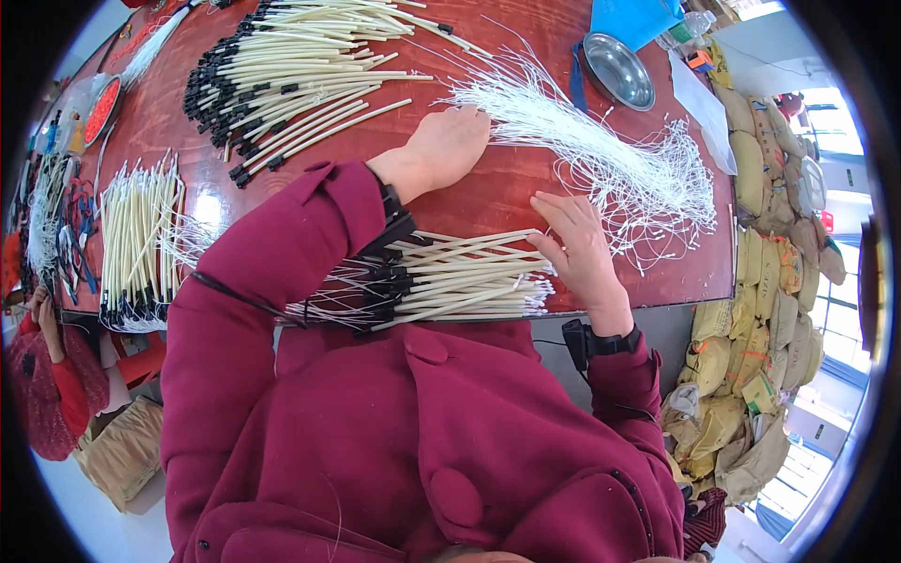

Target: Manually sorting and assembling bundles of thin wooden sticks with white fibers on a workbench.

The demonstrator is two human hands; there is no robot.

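My left hand (445, 150) reaches across the table with its fingers curled under, at the left end of a loose bundle of thin white wires (601, 155). What its fingers hold is hidden. Nearer to me, my right hand (584, 246) is open, thumb and fingers apart, beside the tips of a pile of cream tubes with black ends (469, 272). Thin white strands trail from that pile's left side. Beyond my left forearm lies a larger heap of cream tubes with black end pieces (300, 75).
The red-brown table (526, 178) bears a metal bowl (618, 71), a blue container (631, 19) and another tube bundle (141, 235). A tray of red pieces (102, 110) sits far left. Stacked sacks (751, 310) line the right. Another person's arm (49, 327) shows at left.
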